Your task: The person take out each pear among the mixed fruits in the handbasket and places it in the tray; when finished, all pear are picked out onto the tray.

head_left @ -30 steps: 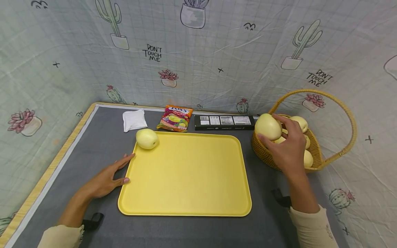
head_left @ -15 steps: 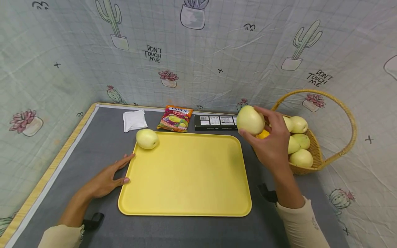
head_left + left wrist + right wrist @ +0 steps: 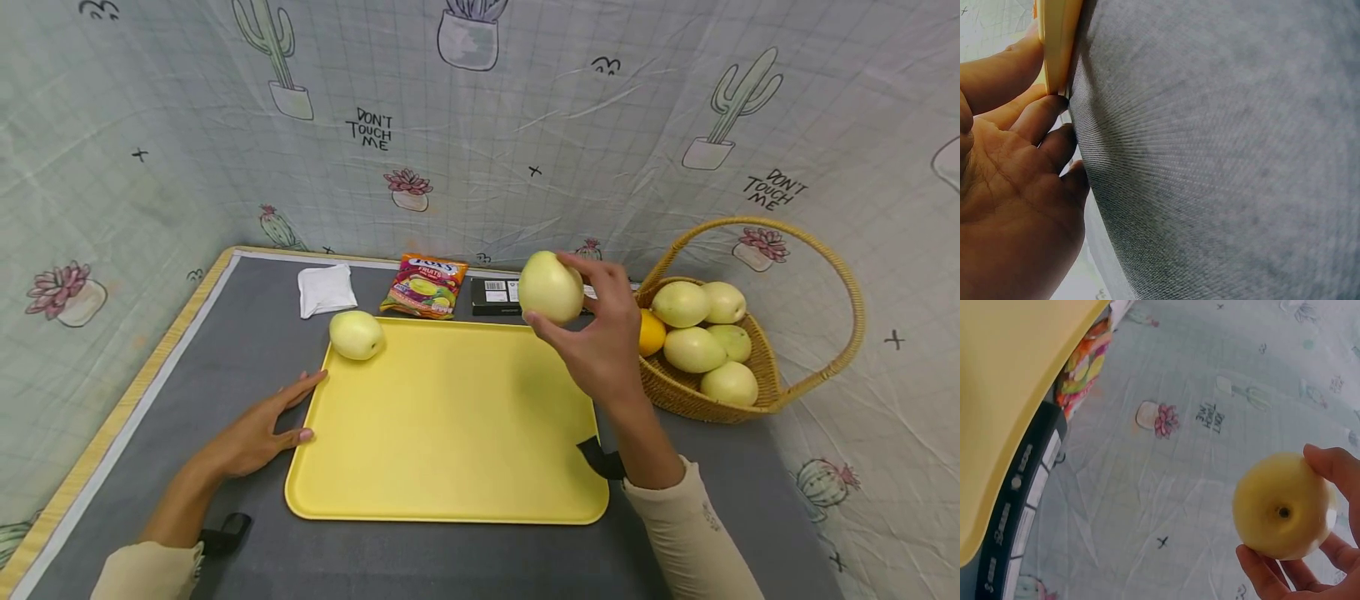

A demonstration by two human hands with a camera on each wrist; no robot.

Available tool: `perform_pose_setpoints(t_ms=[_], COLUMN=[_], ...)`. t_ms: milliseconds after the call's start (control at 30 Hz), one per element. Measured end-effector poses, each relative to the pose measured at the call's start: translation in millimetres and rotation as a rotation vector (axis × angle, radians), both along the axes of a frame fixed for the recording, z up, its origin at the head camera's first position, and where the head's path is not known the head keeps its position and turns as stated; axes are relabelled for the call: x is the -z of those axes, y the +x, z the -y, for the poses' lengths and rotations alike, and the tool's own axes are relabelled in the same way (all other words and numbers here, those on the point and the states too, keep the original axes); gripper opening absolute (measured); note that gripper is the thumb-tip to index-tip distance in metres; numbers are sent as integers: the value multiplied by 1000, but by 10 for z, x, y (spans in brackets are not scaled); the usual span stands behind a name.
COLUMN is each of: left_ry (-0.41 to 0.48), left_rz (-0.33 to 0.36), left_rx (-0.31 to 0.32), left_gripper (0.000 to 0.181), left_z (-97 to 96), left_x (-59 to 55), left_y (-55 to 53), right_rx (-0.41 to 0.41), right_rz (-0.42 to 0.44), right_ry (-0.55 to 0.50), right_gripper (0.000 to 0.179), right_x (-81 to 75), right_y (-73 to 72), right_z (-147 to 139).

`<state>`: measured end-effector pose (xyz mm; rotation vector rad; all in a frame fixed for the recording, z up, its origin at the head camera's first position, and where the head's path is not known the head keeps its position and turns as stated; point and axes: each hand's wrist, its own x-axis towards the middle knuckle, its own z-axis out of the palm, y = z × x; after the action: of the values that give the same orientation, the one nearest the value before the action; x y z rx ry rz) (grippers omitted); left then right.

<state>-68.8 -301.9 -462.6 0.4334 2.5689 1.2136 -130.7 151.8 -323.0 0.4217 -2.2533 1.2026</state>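
High over the back right part of the yellow tray (image 3: pixel 450 433), my right hand (image 3: pixel 600 333) holds a pale yellow-green apple (image 3: pixel 551 287) between thumb and fingers. The right wrist view shows the dark dimple at the end of this apple (image 3: pixel 1282 506), with the fingers (image 3: pixel 1263 572) curled about its side. My left hand (image 3: pixel 251 429) lies at the tray's left edge, fingers extended, with thumb and fingertips at the rim. In the left wrist view those fingertips meet the tray rim (image 3: pixel 1057 47) close to the grey cloth. Another pale apple (image 3: pixel 356 335) sits in the tray's back left corner.
A wicker basket (image 3: pixel 686 404) with a tall handle stands at the right, holding several pale green fruits (image 3: pixel 693 350) and an orange (image 3: pixel 651 332). Behind the tray lie a white packet (image 3: pixel 326 290), a candy bag (image 3: pixel 425 286) and a black box (image 3: pixel 491 296). A printed cloth backdrop encloses the table.
My right hand has carried the apple leftward from over the basket to over the tray, uncovering the basket's fruit. The left hand, tray and other apple have stayed put.
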Motion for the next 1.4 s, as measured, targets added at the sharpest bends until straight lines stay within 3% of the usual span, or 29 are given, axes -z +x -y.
perform_pose_setpoints(t_ms=[300,933,1400], left_ry=[7,0,-3], left_rz=[-7,-5,-3], left_rx=[3,2,0], left_gripper=[91,90,91], left_z=[6,-5,-10], left_x=[-2,-9,-13], left_y=[4,7,0], right_rx=[-58,-182,-290], right_rz=[-9,81,226], right_ry=[10,52,182], right_gripper=[72,72,71], right_x=[87,331,612], right_y=[-39,-142,-370], right_z=[298,796,1053])
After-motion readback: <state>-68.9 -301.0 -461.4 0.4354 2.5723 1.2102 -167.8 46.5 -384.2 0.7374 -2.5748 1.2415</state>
